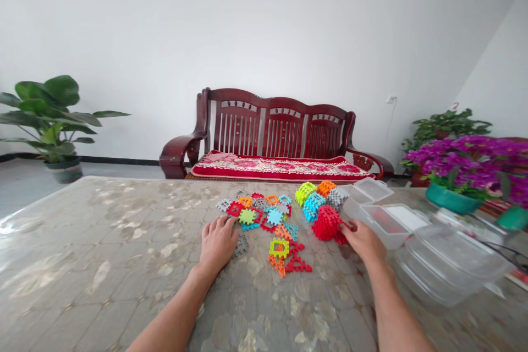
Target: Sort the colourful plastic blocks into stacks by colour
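A dark-red bench [284,103] with 3 slatted panels [284,127] stands before a white wall [284,27]. Left of the bench, a potted plant [51,115] stands on grey floor [20,182].

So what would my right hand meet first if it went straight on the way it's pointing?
Most likely the pile of red pieces, just ahead and to the left of your right hand. It already seems to be at the pile's edge, though exact depth is hard to judge.

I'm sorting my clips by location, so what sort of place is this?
Probably a living room in a home, going by the long wooden bench, its red patterned cover and the large leafy potted plant.
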`<state>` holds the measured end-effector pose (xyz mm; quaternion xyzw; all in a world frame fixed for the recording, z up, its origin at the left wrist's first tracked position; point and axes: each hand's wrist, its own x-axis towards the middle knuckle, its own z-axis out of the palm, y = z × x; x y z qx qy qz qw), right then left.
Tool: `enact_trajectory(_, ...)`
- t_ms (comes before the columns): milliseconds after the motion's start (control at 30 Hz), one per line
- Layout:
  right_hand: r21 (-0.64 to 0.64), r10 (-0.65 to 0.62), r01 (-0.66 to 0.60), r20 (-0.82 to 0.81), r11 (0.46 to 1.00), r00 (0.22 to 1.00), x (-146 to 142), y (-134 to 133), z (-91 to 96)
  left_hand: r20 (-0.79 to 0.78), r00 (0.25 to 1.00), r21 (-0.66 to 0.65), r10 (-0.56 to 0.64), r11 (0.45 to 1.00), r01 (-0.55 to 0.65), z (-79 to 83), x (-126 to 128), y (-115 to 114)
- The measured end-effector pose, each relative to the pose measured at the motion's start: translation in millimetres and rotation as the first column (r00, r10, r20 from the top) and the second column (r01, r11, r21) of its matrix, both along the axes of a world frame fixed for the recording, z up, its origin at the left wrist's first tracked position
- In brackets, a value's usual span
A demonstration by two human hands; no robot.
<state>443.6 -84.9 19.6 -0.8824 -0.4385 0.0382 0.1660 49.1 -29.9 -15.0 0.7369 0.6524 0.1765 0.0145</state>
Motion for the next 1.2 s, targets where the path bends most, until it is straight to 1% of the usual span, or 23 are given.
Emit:
enact_trajectory(67, -0.059, 0.031, -0.033, -0.028, 0.998, 0.999, 1.6, 1.0, 0.9, 0.0, 1.0, -0.001, -0.002, 1.0, 0.002, -0.1, -0.1, 0.0)
enact_trajectory(133, -0.086, 0.058, -0.062, -0.044, 0.994, 0.997, 4.1, 2.3, 0.1, 0.001, 1.0, 0.0, -0.004, 1.0, 0.004, -0.5, -0.3, 0.3)
enact_trajectory(200, -0.072, 0.085, -0.088, -0.049, 0.993, 0.995, 7.5, 4.0, -3.1, 0.003, 1.0, 0.002, -0.003, 1.0, 0.003, -1.4, -0.5, 0.9)
enact_trajectory(333, -0.004, 0.157, -0.158, -0.055, 0.987, 0.986, 13.7, 7.0, -14.6, 0.01, 1.0, 0.013, -0.002, 1.0, 0.002, -3.3, -0.6, 1.7)
enact_trajectory(467, 0.018, 0.237, -0.236, -0.031, 0.972, 0.971, 12.3, 7.6, -23.7, 0.016, 1.0, 0.017, -0.004, 1.0, 0.004, -2.6, -0.5, 1.0)
enact_trajectory(600, 0.001, 0.228, -0.228, 0.077, 0.974, 0.971, 4.8, 7.4, -26.1, 0.014, 1.0, 0.006, -0.008, 1.0, 0.008, -0.6, -0.3, 0.2)
enact_trajectory(667, -0.005, 0.223, -0.224, 0.103, 0.975, 0.969, 2.2, 7.7, -26.4, 0.013, 1.0, 0.006, -0.008, 1.0, 0.008, -0.1, -0.3, 0.1)
enact_trajectory(733, 0.0, 0.235, -0.236, 0.09, 0.972, 0.968, 1.7, 8.4, -26.2, 0.012, 1.0, 0.005, -0.004, 1.0, 0.004, 0.1, -0.3, 0.0)
enact_trajectory(800, 0.009, 0.253, -0.253, 0.035, 0.967, 0.967, 2.7, 9.3, -24.9, 0.01, 1.0, 0.001, 0.0, 1.0, 0.0, 0.3, -0.3, -0.1)
enact_trajectory(867, 0.018, 0.236, -0.235, -0.027, 0.972, 0.971, 3.8, 9.3, -21.8, 0.011, 1.0, -0.003, -0.001, 1.0, 0.001, 0.5, -0.3, -0.3)
enact_trajectory(933, 0.045, 0.155, -0.153, -0.049, 0.987, 0.987, 3.8, 7.8, -16.8, 0.016, 1.0, -0.005, -0.004, 1.0, 0.004, 0.8, -0.3, -0.5)
enact_trajectory(967, 0.087, 0.097, -0.093, -0.04, 0.992, 0.995, 3.2, 6.3, -13.8, 0.019, 1.0, -0.004, -0.004, 1.0, 0.004, 0.9, -0.2, -0.5)
enact_trajectory(1000, 0.16, 0.037, -0.032, -0.025, 0.987, 0.999, 2.2, 4.5, -10.6, 0.023, 1.0, -0.003, -0.004, 1.0, 0.004, 0.8, -0.1, -0.4)
enact_trajectory(1033, 0.265, -0.018, 0.02, -0.009, 0.964, 1.0, 0.8, 2.6, -7.3, 0.025, 1.0, -0.002, -0.004, 1.0, 0.004, 0.6, 0.0, -0.3)
enact_trajectory(1067, 0.394, -0.056, 0.049, 0.007, 0.918, 0.998, -1.0, 0.6, -4.1, 0.028, 1.0, -0.002, -0.002, 1.0, 0.002, 0.2, 0.1, 0.0)
enact_trajectory(1100, 0.531, -0.073, 0.049, 0.026, 0.846, 0.997, -3.1, -1.1, -0.8, 0.031, 1.0, -0.001, 0.001, 1.0, -0.001, -0.4, 0.2, 0.3)
enact_trajectory(1133, 0.657, -0.071, 0.018, 0.054, 0.754, 0.996, -5.7, -2.5, 2.5, 0.034, 0.999, 0.0, 0.006, 1.0, -0.006, -1.1, 0.2, 0.8)
enact_trajectory(1167, 0.757, -0.053, -0.036, 0.094, 0.653, 0.994, -9.0, -3.4, 5.7, 0.038, 0.999, 0.001, 0.012, 1.0, -0.012, -2.0, 0.3, 1.2)
enact_trajectory(1200, 0.826, -0.028, -0.103, 0.142, 0.555, 0.989, -13.1, -4.0, 8.8, 0.041, 0.999, 0.002, 0.016, 1.0, -0.016, -2.8, 0.3, 1.8)
